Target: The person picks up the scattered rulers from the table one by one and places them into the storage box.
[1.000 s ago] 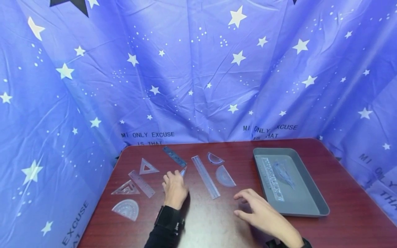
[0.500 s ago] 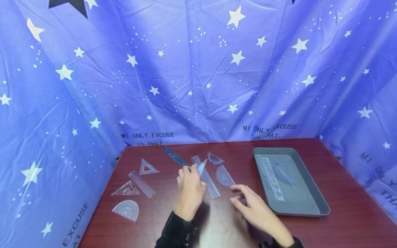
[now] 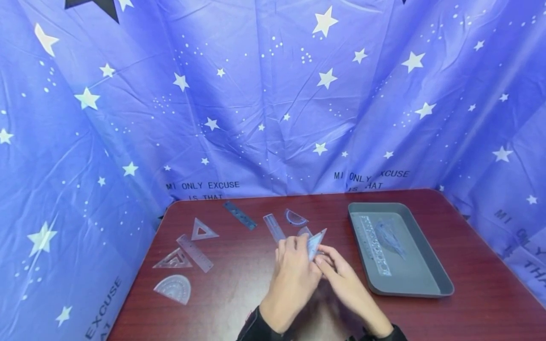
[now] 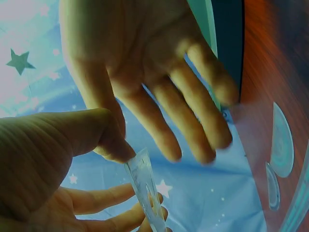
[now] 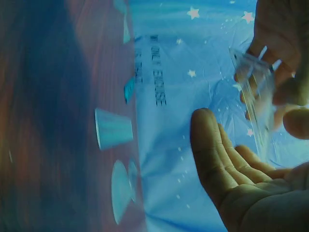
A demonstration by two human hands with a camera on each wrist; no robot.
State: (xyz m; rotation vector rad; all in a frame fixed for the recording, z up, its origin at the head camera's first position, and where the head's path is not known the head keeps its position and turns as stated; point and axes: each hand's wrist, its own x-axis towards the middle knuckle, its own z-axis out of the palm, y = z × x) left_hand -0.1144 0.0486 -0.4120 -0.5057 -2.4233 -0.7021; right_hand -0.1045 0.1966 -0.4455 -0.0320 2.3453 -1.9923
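My left hand [image 3: 294, 272] pinches a clear triangular set square [image 3: 315, 244] between thumb and fingers, raised over the middle of the table. In the left wrist view the thumb presses one face of the set square [image 4: 145, 181], with fingers behind it. My right hand [image 3: 347, 279] is close beside it, fingers loosely extended. The right wrist view shows the right palm [image 5: 241, 188] turned up, just below the set square [image 5: 258, 92]. Behind the hands lie a long clear ruler [image 3: 274, 227], a partly covered protractor [image 3: 304, 231] and a small protractor [image 3: 295, 218].
A grey tray [image 3: 420, 260] at the right holds a patterned ruler [image 3: 375, 246] and a crumpled-looking clear bluish item [image 3: 389, 239]. At the left lie a protractor [image 3: 173, 288], triangles [image 3: 202, 231] and a short ruler [image 3: 195, 253]. A bluish ruler [image 3: 240, 215] lies further back.
My left hand has lifted the set square off the table and carried it right, across the long ruler, to the right hand. The right hand has moved slightly left.
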